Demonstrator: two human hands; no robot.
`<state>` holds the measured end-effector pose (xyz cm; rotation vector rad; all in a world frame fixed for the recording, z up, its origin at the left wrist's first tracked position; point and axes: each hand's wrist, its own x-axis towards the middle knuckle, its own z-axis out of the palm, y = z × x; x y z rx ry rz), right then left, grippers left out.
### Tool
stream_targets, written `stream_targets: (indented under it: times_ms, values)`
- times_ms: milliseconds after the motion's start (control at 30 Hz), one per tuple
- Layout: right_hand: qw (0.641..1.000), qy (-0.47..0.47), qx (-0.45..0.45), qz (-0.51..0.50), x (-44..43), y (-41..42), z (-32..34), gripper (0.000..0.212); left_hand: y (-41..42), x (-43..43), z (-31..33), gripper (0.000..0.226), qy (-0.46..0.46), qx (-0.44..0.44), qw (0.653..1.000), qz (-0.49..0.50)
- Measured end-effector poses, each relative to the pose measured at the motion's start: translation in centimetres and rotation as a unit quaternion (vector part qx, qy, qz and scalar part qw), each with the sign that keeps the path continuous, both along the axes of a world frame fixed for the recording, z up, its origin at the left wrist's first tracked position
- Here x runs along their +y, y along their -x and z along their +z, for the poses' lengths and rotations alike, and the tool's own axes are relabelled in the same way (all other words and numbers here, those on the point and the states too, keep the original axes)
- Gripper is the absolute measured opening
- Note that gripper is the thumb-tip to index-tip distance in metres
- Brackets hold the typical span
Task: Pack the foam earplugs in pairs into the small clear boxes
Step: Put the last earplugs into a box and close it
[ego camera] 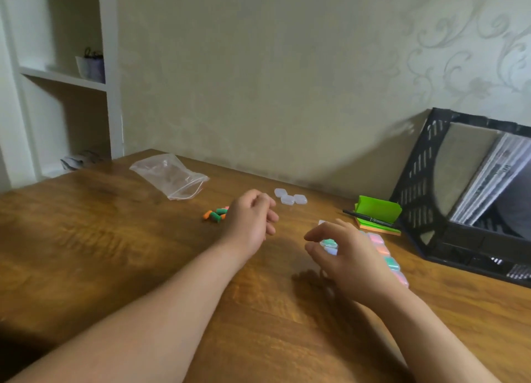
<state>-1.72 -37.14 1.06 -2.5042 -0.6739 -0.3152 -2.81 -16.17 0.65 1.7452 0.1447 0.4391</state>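
Your right hand [347, 256] pinches a small clear box [329, 245] with green showing inside, right beside a row of filled boxes [386, 254] on the wooden table [115, 239]. Your left hand [253, 221] hangs loosely curled and holds nothing, just beside the loose earplugs [215, 214]. Three empty boxes [290, 197] sit near the wall beyond it.

It was a home study: patterned wallpaper [474, 37], a wooden surface [115, 253], a file rack [416, 187], sticky notes [376, 213].
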Motion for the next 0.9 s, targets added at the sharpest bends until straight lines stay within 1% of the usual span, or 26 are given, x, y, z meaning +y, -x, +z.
stream_targets:
  times_ms: [67,133,233,367,433,633,767,833,900]
  values:
    - [1.0,-0.002,-0.017,-0.015,0.3,-0.4,0.4,0.006,-0.4,0.1,-1.2,0.027,-0.053,0.017,0.998,-0.009]
    - [0.999,0.016,-0.024,-0.024,1.0,-1.9,1.6,0.008,-1.3,0.3,-1.8,0.024,-0.091,0.022,0.996,-0.013]
    - [0.997,0.072,-0.004,-0.031,3.3,-5.7,3.5,0.02,-2.2,0.5,-2.0,0.021,-0.118,0.031,0.992,0.004]
    - [0.987,0.141,-0.018,-0.071,7.2,-12.2,4.0,0.038,-2.8,0.7,-2.3,0.018,-0.123,0.036,0.991,0.026]
    - [0.983,0.162,-0.017,-0.086,8.6,-14.4,3.3,0.042,-2.8,0.8,-2.4,0.018,-0.119,0.03,0.992,0.034]
    - [0.947,0.294,0.013,-0.127,10.4,-16.4,1.5,0.032,-2.6,0.8,-2.4,0.017,-0.123,0.028,0.991,0.039]
    - [0.948,0.294,-0.036,-0.119,10.5,-16.1,1.0,0.024,-2.7,0.8,-2.4,0.016,-0.13,0.024,0.99,0.042]
    - [0.95,0.291,-0.043,-0.105,10.6,-15.8,1.3,0.029,-2.7,0.8,-2.3,0.016,-0.126,0.021,0.991,0.043]
    - [0.95,0.3,-0.025,-0.085,10.8,-15.5,1.7,0.038,-2.6,0.9,-2.3,0.015,-0.121,0.022,0.991,0.043]
